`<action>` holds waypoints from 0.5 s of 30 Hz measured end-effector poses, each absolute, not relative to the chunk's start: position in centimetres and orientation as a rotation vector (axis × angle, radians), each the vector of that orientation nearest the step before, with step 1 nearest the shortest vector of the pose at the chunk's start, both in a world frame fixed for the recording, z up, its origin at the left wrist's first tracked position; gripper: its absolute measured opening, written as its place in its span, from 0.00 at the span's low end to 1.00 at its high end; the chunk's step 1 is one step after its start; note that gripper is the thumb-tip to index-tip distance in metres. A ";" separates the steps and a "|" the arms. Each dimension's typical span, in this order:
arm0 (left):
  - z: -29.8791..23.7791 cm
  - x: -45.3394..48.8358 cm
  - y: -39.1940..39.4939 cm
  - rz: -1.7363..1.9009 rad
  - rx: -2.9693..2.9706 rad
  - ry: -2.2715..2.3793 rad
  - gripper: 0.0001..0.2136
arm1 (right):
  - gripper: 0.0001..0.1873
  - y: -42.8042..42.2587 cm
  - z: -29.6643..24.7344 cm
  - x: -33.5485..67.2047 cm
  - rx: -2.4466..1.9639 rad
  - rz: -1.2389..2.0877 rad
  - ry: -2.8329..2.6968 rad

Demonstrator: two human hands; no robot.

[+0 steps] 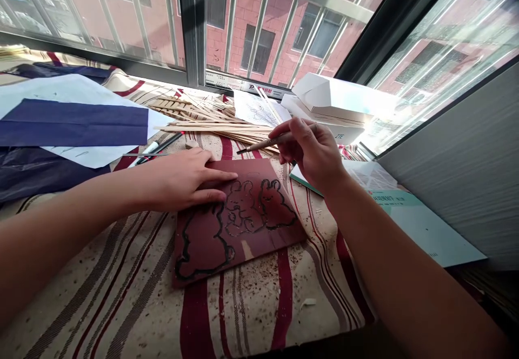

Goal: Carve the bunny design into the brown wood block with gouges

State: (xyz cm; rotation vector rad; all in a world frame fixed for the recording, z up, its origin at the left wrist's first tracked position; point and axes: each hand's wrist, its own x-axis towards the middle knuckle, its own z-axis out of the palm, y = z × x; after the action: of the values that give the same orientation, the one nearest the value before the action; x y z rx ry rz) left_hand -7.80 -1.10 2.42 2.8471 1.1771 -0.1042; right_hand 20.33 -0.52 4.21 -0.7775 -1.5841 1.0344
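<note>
A dark red carving board with outlined bunny figures lies on the striped cloth. My left hand lies flat on the board's upper left part, fingers stretched out, pressing it down. My right hand hovers above the board's upper right corner, fingers pinched round a thin wooden-handled carving tool whose dark tip points left, clear of the board.
A pile of thin wooden sticks lies behind the board. Dark blue and white paper sheets lie at left, pens beside them. White boxes stand at the window. A green-white booklet lies at right. Shavings dot the cloth.
</note>
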 end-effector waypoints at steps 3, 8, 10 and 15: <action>2.7 -7.3 -1.3 -0.101 2.875 1.324 0.30 | 0.20 -0.8 4.3 20.2 -0.793 1.061 -1.591; 3.1 -6.3 -2.0 -0.048 2.899 1.443 0.29 | 0.20 -1.1 4.6 19.9 -0.888 1.060 -1.510; 3.1 -6.3 -2.1 -0.071 2.892 1.442 0.27 | 0.22 -1.0 4.3 19.7 -0.882 1.071 -1.441; 2.6 -6.3 -2.0 -0.024 2.844 1.444 0.25 | 0.22 -1.1 3.3 19.0 -0.885 1.195 -1.481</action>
State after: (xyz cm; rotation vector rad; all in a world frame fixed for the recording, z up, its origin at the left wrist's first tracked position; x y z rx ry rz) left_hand -6.33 -1.95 2.58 2.8438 1.4441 -0.0244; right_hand 18.98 -1.13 3.30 -0.8846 -1.4812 1.1954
